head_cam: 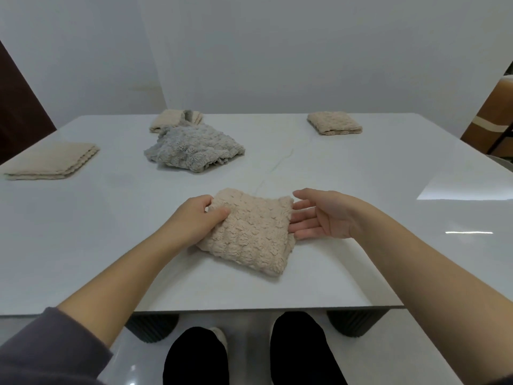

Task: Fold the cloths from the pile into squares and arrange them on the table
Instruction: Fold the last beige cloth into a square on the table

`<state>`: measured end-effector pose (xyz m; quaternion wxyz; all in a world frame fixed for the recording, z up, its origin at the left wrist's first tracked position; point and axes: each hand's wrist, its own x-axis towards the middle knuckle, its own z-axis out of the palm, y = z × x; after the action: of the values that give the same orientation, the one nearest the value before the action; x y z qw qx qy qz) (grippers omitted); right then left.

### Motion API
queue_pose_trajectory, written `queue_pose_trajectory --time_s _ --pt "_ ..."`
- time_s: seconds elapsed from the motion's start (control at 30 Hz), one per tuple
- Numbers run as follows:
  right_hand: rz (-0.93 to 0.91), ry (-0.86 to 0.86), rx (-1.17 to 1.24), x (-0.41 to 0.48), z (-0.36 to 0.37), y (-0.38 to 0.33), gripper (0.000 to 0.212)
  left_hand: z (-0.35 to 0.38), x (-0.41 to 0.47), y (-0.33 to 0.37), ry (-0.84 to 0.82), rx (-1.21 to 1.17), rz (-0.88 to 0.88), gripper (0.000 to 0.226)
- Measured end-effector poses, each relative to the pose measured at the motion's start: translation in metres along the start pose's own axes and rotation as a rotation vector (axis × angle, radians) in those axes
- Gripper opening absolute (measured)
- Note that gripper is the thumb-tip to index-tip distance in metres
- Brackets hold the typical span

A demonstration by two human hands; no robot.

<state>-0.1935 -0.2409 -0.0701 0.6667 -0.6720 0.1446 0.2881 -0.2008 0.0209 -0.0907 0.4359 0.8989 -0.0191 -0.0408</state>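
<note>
A fluffy beige cloth (251,232), folded into a rough square, lies on the white table (361,190) in front of me. My left hand (194,220) grips its left edge, thumb on top. Against the cloth's right edge my right hand (322,215) rests open, palm up, fingers touching it. Farther back sits the pile: a crumpled grey cloth (194,148) partly over a beige cloth (169,119). One folded beige cloth (51,161) lies at the far left. Another folded beige cloth (334,122) lies at the back right.
The table's near edge (249,308) runs just below my forearms, with dark ribbed table legs (358,322) and my own legs beneath. A white wall stands behind the table. A brown object (497,101) shows at the right edge.
</note>
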Motion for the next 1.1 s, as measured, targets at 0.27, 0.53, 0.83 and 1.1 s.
queue_pose_trajectory --time_s 0.27,0.53,0.83,1.1 --pt "-0.265 0.109 -0.221 -0.009 0.029 0.019 0.016 0.004 -0.024 -0.003 0.122 -0.012 -0.016 0.025" --pt "-0.368 0.318 -0.309 0.007 0.042 -0.002 0.023 0.007 -0.004 0.006 0.203 -0.096 -0.171 0.023" --pt "-0.342 0.278 -0.438 -0.014 0.046 0.027 0.015 0.013 -0.005 0.004 0.156 0.055 -0.098 0.018" --pt "-0.599 0.651 -0.753 -0.011 0.078 0.057 0.023 0.014 -0.015 0.003 0.285 0.084 -0.083 0.03"
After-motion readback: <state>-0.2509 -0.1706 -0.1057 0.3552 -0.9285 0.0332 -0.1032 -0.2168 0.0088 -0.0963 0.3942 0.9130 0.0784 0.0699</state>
